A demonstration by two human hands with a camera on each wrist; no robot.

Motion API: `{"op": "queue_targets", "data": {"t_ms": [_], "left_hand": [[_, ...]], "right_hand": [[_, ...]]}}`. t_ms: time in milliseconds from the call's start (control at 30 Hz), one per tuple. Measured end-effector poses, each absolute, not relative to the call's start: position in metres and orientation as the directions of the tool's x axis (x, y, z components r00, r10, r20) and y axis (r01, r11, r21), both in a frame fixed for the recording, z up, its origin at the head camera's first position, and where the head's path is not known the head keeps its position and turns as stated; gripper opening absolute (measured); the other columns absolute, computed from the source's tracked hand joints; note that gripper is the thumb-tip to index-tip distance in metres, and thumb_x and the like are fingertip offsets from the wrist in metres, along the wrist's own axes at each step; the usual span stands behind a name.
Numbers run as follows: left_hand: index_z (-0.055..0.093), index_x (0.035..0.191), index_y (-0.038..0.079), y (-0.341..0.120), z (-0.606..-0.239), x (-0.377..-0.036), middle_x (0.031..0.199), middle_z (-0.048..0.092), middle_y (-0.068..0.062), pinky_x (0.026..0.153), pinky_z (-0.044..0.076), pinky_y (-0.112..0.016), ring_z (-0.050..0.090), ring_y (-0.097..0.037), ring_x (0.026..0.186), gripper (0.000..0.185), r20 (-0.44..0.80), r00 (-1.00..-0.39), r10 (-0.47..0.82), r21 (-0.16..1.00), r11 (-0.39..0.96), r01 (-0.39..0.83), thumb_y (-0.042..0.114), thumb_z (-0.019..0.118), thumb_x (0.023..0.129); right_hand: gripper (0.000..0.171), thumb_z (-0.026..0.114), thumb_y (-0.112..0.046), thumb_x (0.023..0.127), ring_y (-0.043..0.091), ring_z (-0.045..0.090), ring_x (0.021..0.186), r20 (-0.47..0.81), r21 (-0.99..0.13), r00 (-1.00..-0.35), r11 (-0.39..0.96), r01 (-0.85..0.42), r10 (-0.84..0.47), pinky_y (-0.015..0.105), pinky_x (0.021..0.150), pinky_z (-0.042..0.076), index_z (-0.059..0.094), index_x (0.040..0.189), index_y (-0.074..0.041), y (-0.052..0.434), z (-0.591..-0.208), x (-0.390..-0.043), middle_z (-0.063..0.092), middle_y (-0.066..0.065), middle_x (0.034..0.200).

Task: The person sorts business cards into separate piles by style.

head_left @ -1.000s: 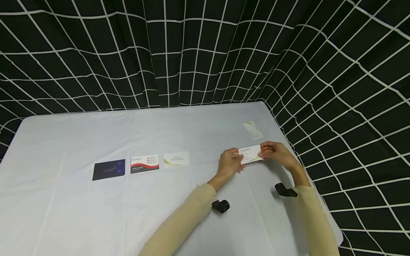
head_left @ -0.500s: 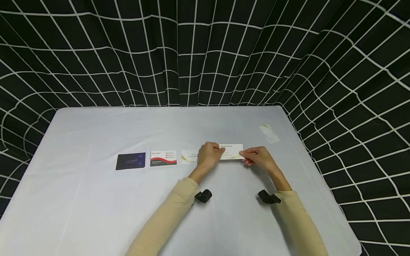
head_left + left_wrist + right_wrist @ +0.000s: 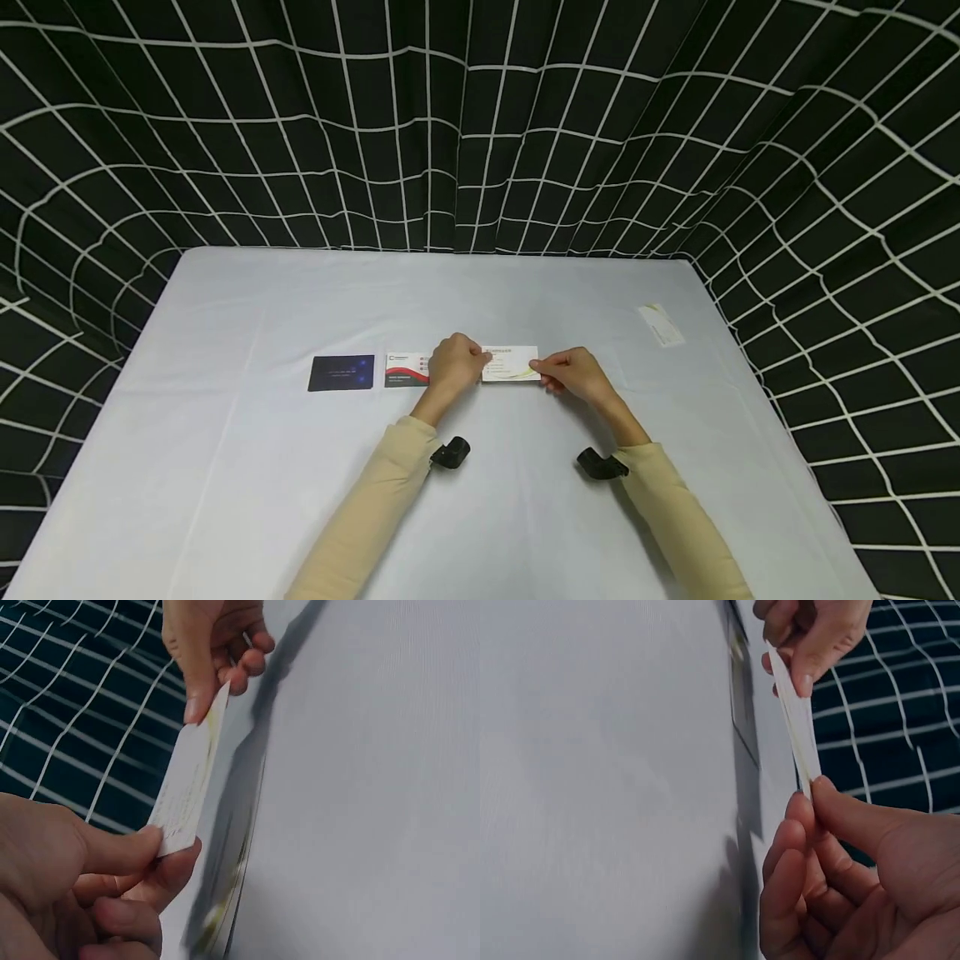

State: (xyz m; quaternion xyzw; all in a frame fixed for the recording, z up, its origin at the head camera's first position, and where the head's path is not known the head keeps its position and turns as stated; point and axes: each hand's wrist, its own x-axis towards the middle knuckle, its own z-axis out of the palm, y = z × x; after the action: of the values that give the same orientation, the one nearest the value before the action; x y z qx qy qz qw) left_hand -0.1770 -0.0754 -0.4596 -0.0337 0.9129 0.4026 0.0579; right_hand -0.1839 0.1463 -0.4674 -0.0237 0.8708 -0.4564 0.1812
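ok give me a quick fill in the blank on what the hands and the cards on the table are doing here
1. Both hands pinch one white card, the left hand at one end and the right hand at the ____ end.
2. The card at the far left end of the row on the table is dark ____.
3. In the left wrist view, the held card is ____ the table, not lying on it.

Missing words: other; blue; above

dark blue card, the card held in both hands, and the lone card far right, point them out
dark blue card (image 3: 341, 372), head view, its middle
held card (image 3: 512, 364), head view, its printed face between the hands
lone card (image 3: 661, 324), head view, its middle
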Motion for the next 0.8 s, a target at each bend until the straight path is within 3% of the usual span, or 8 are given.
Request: {"op": "queue_targets", "data": {"t_ms": [200, 633, 800], "left_hand": [[0.077, 0.078, 0.007, -0.100, -0.459, -0.178, 0.079, 0.073, -0.007, 0.058, 0.050, -0.037, 0.067, -0.024, 0.071, 0.021, -0.123, -0.991, -0.051, 0.667, 0.735, -0.120, 0.027, 0.078, 0.083], [0.073, 0.076, 0.004, -0.105, -0.462, -0.179, 0.079, 0.072, -0.011, 0.066, 0.052, -0.043, 0.068, -0.029, 0.074, 0.024, -0.141, -0.987, -0.079, 0.555, 0.820, -0.144, 0.026, 0.080, 0.080], [0.070, 0.068, 0.005, -0.102, -0.464, -0.180, 0.075, 0.071, -0.012, 0.067, 0.052, -0.045, 0.069, -0.032, 0.075, 0.026, -0.119, -0.988, -0.095, 0.512, 0.847, -0.143, 0.025, 0.081, 0.079]], "right_hand": [[0.034, 0.070, -0.034, 0.091, 0.010, 0.050, 0.055, -0.303, -0.738, -0.938, 0.663, 0.121, -0.166, 0.023, 0.053, 0.042, 0.074, 0.083, -0.001, 0.121, -0.470, -0.185, 0.064, 0.001, 0.064], [0.035, 0.073, -0.037, 0.088, 0.010, 0.045, 0.052, -0.264, -0.662, -0.953, 0.747, 0.067, -0.149, 0.023, 0.049, 0.035, 0.071, 0.069, -0.007, 0.105, -0.474, -0.182, 0.059, -0.004, 0.057], [0.035, 0.072, -0.036, 0.088, 0.009, 0.042, 0.050, -0.242, -0.636, -0.958, 0.771, 0.034, -0.157, 0.022, 0.047, 0.031, 0.072, 0.069, -0.007, 0.102, -0.473, -0.180, 0.056, -0.004, 0.055]]}}
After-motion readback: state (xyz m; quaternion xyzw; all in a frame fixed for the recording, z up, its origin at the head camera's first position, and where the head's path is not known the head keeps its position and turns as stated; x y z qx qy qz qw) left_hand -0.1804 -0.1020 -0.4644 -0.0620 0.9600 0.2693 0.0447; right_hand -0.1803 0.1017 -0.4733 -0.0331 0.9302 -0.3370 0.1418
